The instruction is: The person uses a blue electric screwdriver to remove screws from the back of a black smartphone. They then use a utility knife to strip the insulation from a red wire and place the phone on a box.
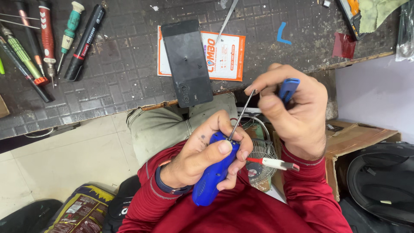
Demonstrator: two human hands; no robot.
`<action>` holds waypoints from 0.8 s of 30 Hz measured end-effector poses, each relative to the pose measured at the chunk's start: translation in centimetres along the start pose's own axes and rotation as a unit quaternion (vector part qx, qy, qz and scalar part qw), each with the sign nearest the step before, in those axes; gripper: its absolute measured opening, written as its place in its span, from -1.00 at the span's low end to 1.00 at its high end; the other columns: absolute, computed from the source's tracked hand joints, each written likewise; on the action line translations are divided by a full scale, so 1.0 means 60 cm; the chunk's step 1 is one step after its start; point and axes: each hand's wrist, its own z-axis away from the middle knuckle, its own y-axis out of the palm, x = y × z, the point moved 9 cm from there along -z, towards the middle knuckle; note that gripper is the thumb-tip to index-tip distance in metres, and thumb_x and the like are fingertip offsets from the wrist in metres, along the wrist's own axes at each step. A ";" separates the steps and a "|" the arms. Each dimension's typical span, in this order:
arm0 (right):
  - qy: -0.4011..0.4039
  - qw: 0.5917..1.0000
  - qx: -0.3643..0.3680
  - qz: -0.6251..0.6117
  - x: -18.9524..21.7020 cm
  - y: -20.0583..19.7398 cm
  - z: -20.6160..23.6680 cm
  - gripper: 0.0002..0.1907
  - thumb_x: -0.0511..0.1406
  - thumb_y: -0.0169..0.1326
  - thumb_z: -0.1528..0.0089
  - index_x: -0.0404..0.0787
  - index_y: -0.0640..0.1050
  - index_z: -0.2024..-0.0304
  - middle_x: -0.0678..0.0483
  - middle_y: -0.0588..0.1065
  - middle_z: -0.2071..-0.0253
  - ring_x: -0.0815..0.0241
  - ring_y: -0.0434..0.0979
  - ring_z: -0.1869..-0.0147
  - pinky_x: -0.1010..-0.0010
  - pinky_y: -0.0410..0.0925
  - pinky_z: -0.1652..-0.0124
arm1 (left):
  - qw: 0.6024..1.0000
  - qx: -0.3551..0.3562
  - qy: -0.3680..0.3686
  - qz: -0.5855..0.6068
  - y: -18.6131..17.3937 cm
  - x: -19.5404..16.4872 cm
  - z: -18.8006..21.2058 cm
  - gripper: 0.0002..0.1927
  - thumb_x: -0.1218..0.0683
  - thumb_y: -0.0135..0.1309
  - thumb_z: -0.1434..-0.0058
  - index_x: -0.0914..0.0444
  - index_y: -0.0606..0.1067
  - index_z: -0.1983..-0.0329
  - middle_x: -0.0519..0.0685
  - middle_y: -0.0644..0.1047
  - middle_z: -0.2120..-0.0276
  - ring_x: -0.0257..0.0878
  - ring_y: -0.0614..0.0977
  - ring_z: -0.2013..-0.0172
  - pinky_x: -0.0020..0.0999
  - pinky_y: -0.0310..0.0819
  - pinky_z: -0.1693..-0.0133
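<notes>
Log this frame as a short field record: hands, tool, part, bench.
left hand: grips a blue plastic device by its upper end
right hand: holds a blue-handled screwdriver, its shaft angled down
tool tip: at the top end of the device
cable: white with red band, sticks out beside the left fingers
bench: dark, grid-textured
on bench: black phone lying on an orange and white card; row of screwdrivers and a black marker at far left

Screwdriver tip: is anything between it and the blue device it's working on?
Nothing visible. The screwdriver, in the right hand, meets the top of the blue device gripped by the left hand; the thumb sits beside the tip.
</notes>
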 end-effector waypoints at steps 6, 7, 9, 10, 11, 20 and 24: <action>0.030 0.999 0.004 -0.029 -0.005 -0.001 -0.004 -0.87 -0.37 0.16 -0.36 -0.35 0.54 0.24 0.15 0.40 0.40 0.42 0.27 0.35 0.58 0.13 0.31 | 1.000 0.001 0.001 -0.013 0.001 0.003 -0.002 -0.80 0.10 -0.06 -0.56 0.15 0.16 -0.04 0.16 0.37 0.05 -0.30 0.44 0.28 -0.39 0.43 0.45; 0.035 0.999 0.004 -0.037 -0.006 -0.001 -0.004 -0.89 -0.40 0.15 -0.35 -0.35 0.54 0.25 0.15 0.39 0.40 0.42 0.26 0.35 0.58 0.12 0.31 | 1.000 -0.001 -0.001 -0.013 0.000 0.004 -0.003 -0.80 0.10 -0.06 -0.56 0.15 0.16 -0.04 0.16 0.37 0.05 -0.29 0.44 0.27 -0.37 0.43 0.43; 0.035 0.998 -0.004 -0.043 -0.008 0.000 -0.002 -0.91 -0.43 0.14 -0.34 -0.36 0.54 0.27 0.15 0.38 0.40 0.42 0.24 0.35 0.58 0.10 0.31 | 1.000 -0.004 -0.001 -0.015 -0.001 0.005 -0.004 -0.79 0.10 -0.06 -0.56 0.16 0.16 -0.04 0.17 0.37 0.05 -0.29 0.44 0.27 -0.35 0.43 0.41; 0.035 0.998 -0.008 -0.049 -0.010 0.002 -0.001 -0.91 -0.44 0.13 -0.34 -0.37 0.53 0.27 0.15 0.38 0.39 0.42 0.23 0.34 0.57 0.09 0.31 | 1.000 -0.005 0.001 -0.017 -0.001 0.005 -0.004 -0.79 0.10 -0.06 -0.56 0.16 0.16 -0.04 0.17 0.37 0.05 -0.29 0.44 0.29 -0.35 0.43 0.41; 0.033 0.998 -0.009 -0.059 -0.011 0.005 -0.001 -0.90 -0.44 0.12 -0.36 -0.37 0.53 0.26 0.14 0.38 0.38 0.42 0.23 0.34 0.57 0.09 0.30 | 1.000 -0.006 0.004 -0.020 -0.002 0.004 -0.004 -0.80 0.10 -0.06 -0.56 0.16 0.16 -0.04 0.17 0.37 0.05 -0.30 0.44 0.30 -0.35 0.43 0.41; 0.151 0.904 0.011 -0.399 -0.065 0.073 0.010 -0.89 -0.38 0.04 -0.34 -0.33 0.40 0.21 0.17 0.23 0.39 0.43 0.11 0.44 0.54 -0.02 0.48 | 1.000 0.009 0.028 0.004 0.000 -0.001 -0.002 -0.76 0.06 -0.02 -0.54 0.18 0.19 -0.06 0.15 0.36 0.10 -0.28 0.43 0.32 -0.38 0.42 0.49; 0.165 0.905 0.040 -0.391 -0.079 0.083 0.014 -0.88 -0.36 0.00 -0.29 -0.32 0.39 0.26 0.17 0.20 0.39 0.45 0.06 0.46 0.54 -0.04 0.48 | 0.998 0.025 0.054 0.023 0.005 -0.015 0.008 -0.70 0.02 0.06 -0.52 0.18 0.19 -0.04 0.14 0.36 0.19 -0.26 0.44 0.34 -0.38 0.41 0.51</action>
